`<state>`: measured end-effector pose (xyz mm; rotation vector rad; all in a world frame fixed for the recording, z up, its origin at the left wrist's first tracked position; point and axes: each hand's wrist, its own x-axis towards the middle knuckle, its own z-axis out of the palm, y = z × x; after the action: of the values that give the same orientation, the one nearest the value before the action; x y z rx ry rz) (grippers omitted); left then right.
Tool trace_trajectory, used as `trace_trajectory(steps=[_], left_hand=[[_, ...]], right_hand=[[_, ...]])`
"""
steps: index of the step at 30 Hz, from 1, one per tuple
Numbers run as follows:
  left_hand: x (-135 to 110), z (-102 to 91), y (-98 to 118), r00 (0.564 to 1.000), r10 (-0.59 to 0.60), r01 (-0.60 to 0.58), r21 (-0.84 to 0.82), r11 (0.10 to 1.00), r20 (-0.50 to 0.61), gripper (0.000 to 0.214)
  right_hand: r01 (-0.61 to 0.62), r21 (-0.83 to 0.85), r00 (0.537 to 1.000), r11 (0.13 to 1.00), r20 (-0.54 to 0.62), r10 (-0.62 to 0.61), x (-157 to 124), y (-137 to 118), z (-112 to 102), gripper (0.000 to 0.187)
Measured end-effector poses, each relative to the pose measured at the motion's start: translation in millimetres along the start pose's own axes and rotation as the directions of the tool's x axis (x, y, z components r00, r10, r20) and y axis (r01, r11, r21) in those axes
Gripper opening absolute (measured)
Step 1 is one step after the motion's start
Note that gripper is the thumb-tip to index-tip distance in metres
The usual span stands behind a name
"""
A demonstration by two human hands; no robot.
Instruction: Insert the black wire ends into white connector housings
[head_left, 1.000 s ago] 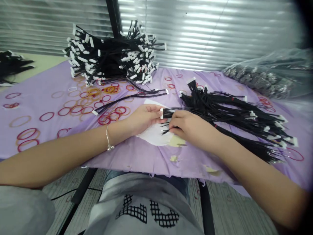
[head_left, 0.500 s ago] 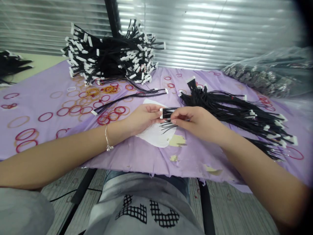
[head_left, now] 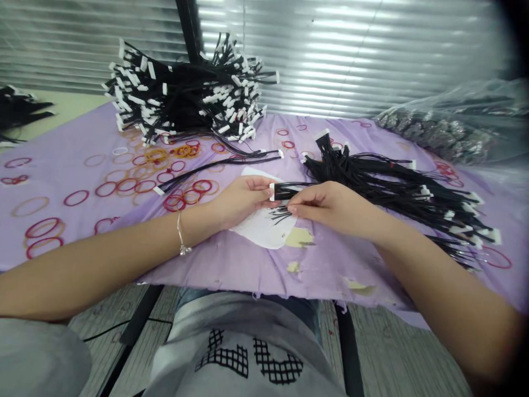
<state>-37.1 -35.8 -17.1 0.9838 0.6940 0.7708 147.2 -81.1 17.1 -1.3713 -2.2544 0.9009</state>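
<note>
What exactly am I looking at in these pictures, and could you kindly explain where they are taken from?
There is no machine here: a person works with two bare hands, and all the pictures come from one camera worn on their head, looking forward and down. The left hand pinches the white connector end of a small bundle of black wires, and the right hand grips the same bundle further along. Both are over a lilac cloth scattered with red and orange rings. Beyond lie a large heap of white-tipped black wires, a second bunch at right, and a clear plastic bag.
</note>
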Motion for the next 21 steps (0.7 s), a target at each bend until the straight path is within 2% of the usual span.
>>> trace_trajectory(steps=[2, 10, 21], left_hand=[[-0.1, 0.0, -0.2, 1.000, 0.002, -0.002, 0.008, 1.000, -0.001, 0.013], [0.7, -0.8, -2.1, 1.000, 0.009, -0.010, 0.022, 1.000, 0.004, 0.014], [0.8, -7.9, -3.5, 0.994, 0.005, -0.015, 0.091, 0.996, 0.107, 0.013]], right_hand=[[-0.020, -0.028, 1.000, 0.999, -0.017, 0.020, 0.8, 1.5, -0.2, 0.022], [-0.054, -0.101, 0.965, 0.993, -0.262, 0.026, 2.2, -0.6, 0.2, 0.021], [-0.126, -0.188, 0.958, 0.974, -0.277, 0.071, 3.9, -0.5, 4.3, 0.022]])
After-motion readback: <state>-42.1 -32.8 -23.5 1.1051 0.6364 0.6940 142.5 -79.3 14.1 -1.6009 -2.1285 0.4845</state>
